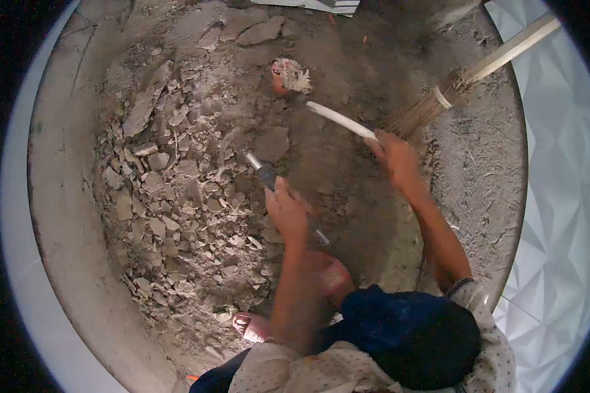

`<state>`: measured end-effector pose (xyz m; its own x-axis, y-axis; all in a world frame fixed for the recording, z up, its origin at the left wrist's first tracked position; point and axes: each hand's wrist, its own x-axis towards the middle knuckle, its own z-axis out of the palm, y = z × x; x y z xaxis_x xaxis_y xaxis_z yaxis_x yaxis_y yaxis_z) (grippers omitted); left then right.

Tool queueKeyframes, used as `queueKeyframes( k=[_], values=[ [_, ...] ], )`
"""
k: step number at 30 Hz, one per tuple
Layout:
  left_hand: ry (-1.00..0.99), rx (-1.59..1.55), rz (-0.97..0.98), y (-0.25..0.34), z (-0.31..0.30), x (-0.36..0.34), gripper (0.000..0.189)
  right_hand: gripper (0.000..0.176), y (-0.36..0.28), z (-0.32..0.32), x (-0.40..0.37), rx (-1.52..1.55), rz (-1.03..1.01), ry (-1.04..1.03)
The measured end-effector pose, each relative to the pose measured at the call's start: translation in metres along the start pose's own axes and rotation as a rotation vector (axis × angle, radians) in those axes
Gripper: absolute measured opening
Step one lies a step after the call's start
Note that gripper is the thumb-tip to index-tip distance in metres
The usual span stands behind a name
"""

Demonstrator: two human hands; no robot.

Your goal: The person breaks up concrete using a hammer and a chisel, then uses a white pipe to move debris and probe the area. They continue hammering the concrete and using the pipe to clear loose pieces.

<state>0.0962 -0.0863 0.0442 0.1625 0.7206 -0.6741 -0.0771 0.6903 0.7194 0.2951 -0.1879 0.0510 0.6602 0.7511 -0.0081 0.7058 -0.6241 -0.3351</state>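
Observation:
My left hand [287,211] is closed around a metal chisel-like bar [252,159] with a dark grip. One shiny end sticks out above the fist and the other below it, near my bent leg. My right hand [398,160] grips a pale, slightly curved wooden handle [341,119], held like a hammer. Its far end points up and left, where any head blends into the dark floor. Just beyond that end lies a reddish lump with whitish strands [291,76]. Broken grey rubble [170,203] spreads to the left of my left hand.
A straw broom [423,111] with a wooden handle [518,46] leans at the upper right, close to my right hand. A rough, curved raised edge [59,190] runs around the dusty floor. White faceted panels [557,196] stand beyond it. My sandal [250,326] is beside the rubble.

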Motion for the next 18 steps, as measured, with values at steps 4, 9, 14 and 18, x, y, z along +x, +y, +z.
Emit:
queueKeyframes(
  k=[4,9,14,18],
  values=[
    [0.032,-0.068,0.058,0.009,0.009,-0.011,0.032,0.034,0.010,-0.003,-0.004,0.004,0.028,-0.111],
    [-0.008,0.571,0.457,-0.043,0.025,0.010,0.037,0.030,-0.017,-0.012,0.003,0.017,0.081,-0.108],
    [-0.191,0.672,0.448,-0.069,0.030,0.008,0.043,0.028,-0.013,-0.019,0.008,-0.057,0.078,-0.121],
    [0.028,0.506,0.379,-0.039,0.032,-0.020,0.044,0.028,-0.016,-0.017,0.011,-0.044,0.091,-0.117]
  ],
)
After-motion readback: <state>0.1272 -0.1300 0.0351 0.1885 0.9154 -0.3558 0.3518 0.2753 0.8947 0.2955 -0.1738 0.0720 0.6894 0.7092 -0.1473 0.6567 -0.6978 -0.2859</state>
